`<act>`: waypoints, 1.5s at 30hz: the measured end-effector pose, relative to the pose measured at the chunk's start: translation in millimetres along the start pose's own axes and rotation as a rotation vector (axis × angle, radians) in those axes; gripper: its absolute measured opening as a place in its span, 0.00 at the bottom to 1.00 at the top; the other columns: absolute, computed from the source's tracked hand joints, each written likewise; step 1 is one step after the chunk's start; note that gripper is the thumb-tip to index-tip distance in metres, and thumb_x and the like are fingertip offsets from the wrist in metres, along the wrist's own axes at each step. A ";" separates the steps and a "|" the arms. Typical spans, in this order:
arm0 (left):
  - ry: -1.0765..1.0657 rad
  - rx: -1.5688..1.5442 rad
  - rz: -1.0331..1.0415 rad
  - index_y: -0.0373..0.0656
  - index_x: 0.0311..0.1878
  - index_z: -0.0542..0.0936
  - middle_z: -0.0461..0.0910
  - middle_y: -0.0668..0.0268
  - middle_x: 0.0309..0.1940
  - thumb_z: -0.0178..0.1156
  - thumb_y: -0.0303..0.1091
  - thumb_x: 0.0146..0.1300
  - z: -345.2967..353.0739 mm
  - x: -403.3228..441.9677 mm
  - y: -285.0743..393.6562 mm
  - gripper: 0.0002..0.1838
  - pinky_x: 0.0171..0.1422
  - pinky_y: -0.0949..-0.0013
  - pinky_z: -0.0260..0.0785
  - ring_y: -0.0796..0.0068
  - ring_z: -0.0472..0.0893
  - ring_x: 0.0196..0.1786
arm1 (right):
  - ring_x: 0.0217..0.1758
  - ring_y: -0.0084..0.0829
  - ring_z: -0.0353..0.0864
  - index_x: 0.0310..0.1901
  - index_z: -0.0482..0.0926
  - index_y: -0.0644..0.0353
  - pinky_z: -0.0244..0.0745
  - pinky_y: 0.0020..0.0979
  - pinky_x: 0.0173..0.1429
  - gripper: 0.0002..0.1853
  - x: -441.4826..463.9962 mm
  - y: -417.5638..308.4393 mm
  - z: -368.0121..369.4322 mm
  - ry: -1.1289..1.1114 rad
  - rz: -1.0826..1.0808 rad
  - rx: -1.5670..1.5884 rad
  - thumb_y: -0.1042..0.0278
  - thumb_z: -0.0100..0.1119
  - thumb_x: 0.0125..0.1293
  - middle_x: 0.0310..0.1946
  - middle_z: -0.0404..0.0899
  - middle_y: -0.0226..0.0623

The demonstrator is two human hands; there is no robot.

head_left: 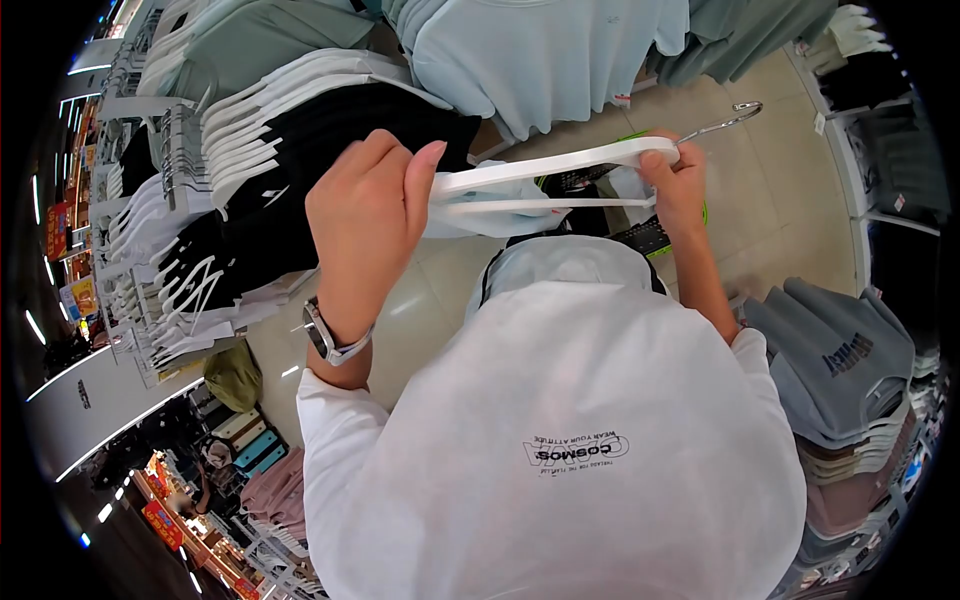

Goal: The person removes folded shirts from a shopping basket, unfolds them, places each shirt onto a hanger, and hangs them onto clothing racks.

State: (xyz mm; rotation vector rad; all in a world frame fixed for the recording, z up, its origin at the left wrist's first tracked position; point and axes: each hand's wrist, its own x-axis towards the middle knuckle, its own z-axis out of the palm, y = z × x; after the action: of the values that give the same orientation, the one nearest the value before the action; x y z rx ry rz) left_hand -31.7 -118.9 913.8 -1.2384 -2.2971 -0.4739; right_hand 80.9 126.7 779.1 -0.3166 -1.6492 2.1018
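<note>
A white hanger (pixel 560 163) with a metal hook is held up in front of my chest. Its left end is in my left hand (pixel 368 205), fingers curled round it, with a watch (pixel 335 338) on that wrist. At the hook side, my right hand (pixel 676 185) pinches the hanger between thumb and fingers. Pale blue cloth (pixel 490 215) shows behind the hanger's bars, close to my left hand; whether it hangs on the hanger I cannot tell. My own white T-shirt (pixel 560 400) with printed lettering fills the lower middle.
Racks on the left carry black shirts (pixel 330 130) on white hangers. Light blue shirts (pixel 540 60) hang ahead, and grey shirts (pixel 840 350) hang on the right. Tiled floor (pixel 780 220) lies below. A black thing with bright green edging (pixel 645 238) is partly hidden beneath the hanger.
</note>
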 end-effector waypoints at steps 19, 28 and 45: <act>-0.235 0.120 -0.091 0.45 0.13 0.69 0.67 0.65 0.07 0.57 0.48 0.62 27.6 14.7 35.5 0.24 0.13 0.68 0.57 0.65 0.67 0.08 | 0.32 0.18 0.71 0.40 0.72 0.65 0.67 0.22 0.35 0.17 -4.7 -41.1 63.8 -0.055 -0.129 -0.193 0.72 0.68 0.52 0.28 0.73 0.30; -0.161 -0.042 -0.257 0.44 0.15 0.72 0.70 0.62 0.08 0.54 0.44 0.64 32.5 13.7 38.4 0.23 0.14 0.64 0.59 0.60 0.71 0.11 | 0.29 0.31 0.76 0.43 0.72 0.68 0.70 0.28 0.29 0.18 -40.7 -54.5 98.0 -0.431 -0.026 -0.244 0.77 0.64 0.50 0.33 0.76 0.41; -0.024 -0.279 -0.511 0.35 0.18 0.71 0.58 0.60 0.09 0.51 0.38 0.67 -0.5 -14.6 -22.1 0.23 0.19 0.66 0.48 0.69 0.55 0.12 | 0.23 0.25 0.73 0.36 0.76 0.65 0.68 0.25 0.28 0.22 -33.0 35.7 -21.9 -0.226 0.228 -0.147 0.49 0.48 0.64 0.27 0.77 0.35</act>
State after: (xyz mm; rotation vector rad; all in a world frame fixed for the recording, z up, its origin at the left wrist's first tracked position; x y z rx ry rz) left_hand -43.3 -140.7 904.3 -0.7538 -2.6303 -0.9876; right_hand 112.2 123.0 736.1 -0.3386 -1.9881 2.2546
